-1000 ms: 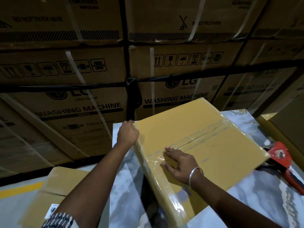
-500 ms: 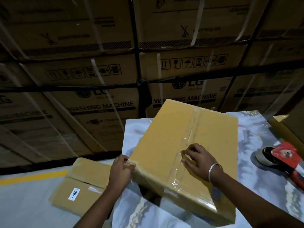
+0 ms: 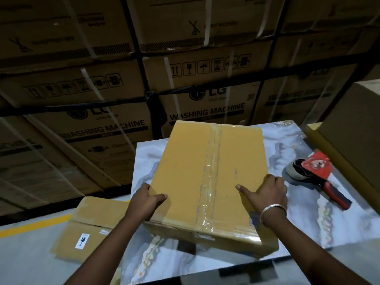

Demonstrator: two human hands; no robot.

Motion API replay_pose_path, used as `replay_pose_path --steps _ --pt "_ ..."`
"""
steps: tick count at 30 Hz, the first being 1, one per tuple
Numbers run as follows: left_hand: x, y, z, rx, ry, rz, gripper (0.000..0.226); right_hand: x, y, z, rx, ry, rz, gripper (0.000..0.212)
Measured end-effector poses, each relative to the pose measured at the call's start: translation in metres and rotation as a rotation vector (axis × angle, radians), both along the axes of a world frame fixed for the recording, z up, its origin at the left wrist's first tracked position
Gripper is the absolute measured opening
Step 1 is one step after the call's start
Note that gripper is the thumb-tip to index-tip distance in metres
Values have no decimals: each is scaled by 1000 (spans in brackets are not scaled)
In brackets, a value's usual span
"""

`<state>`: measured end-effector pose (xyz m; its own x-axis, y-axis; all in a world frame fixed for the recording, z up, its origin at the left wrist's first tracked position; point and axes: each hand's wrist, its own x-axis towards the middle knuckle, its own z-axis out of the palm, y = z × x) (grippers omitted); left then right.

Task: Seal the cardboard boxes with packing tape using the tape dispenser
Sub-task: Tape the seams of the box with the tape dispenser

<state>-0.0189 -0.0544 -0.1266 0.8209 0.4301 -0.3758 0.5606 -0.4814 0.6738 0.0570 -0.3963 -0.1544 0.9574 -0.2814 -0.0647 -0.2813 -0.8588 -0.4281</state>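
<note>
Taped box [image 3: 191, 177] now turned square on table [image 3: 287, 145]; gripped at both sides by left hand [image 3: 147, 199] and right hand [image 3: 265, 192], thumbs laid on top.

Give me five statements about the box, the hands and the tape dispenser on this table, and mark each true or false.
1. Clear tape runs along the centre seam of the cardboard box. True.
2. The right hand holds the tape dispenser. False: the dispenser lies on the table to the right of the box, untouched.
3. The left hand grips the box's near left edge. True.
4. The box stands on the floor. False: it rests on the marbled table.
5. A second box with a fragile sticker lies on the floor to the left. True.
</note>
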Motion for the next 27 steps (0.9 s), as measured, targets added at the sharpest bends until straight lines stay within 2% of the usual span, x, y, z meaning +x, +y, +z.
replay_pose_path --steps 2,3,8,12,14,21,27 --pt "20 -1 -1 -29 -10 6 77 3 -3 -1 136 83 -90 115" --pt "29 -2 -1 -46 -21 9 83 3 -4 -2 194 131 -124 120" --pt "56 -10 0 -42 -78 -15 65 3 -5 -3 282 196 -211 121" --pt "56 -7 -3 -12 -103 -34 62 -6 4 12 230 184 -261 93" --pt "57 -4 -3 4 -128 -72 62 -20 7 21 244 157 -295 85" --pt "51 -16 33 -39 -176 -188 50 -76 -9 45 244 84 -420 90" --pt "54 -58 63 -125 -273 -354 58 -126 -38 89 288 4 -561 65"
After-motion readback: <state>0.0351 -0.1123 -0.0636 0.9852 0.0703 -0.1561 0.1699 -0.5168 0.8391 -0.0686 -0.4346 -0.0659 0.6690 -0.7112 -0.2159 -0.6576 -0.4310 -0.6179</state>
